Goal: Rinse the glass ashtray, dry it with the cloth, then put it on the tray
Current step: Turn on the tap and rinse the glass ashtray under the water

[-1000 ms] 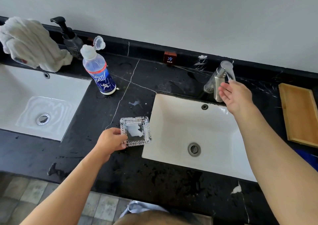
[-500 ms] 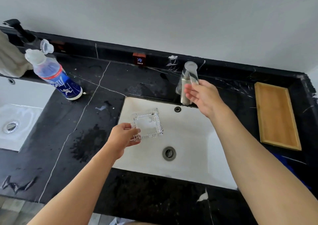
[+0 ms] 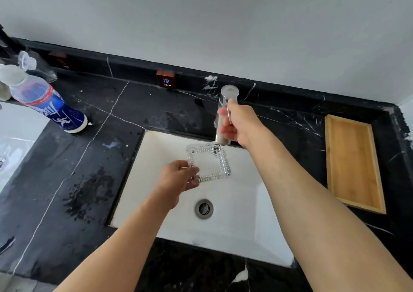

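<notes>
The square cut-glass ashtray (image 3: 209, 163) hangs over the white sink (image 3: 241, 231), just below the faucet spout. My left hand (image 3: 178, 178) pinches its near left corner. My right hand (image 3: 240, 123) is wrapped around the lever of the steel faucet (image 3: 224, 99) at the back of the sink. No water stream shows. The wooden tray (image 3: 353, 164) lies on the black counter to the right of the sink. Only a white scrap of the cloth (image 3: 4, 89) shows at the far left edge.
A blue-labelled plastic bottle (image 3: 48, 104) with its cap flipped open stands left of the sink on the black marble counter (image 3: 89, 157), which has wet patches. A second sink (image 3: 15, 135) sits at the far left. A small COLD sign (image 3: 165, 79) leans on the backsplash.
My left hand has carried the ashtray from the counter to the right, over the sink and under the spout. My right hand has closed on the faucet lever. The view has shifted right.
</notes>
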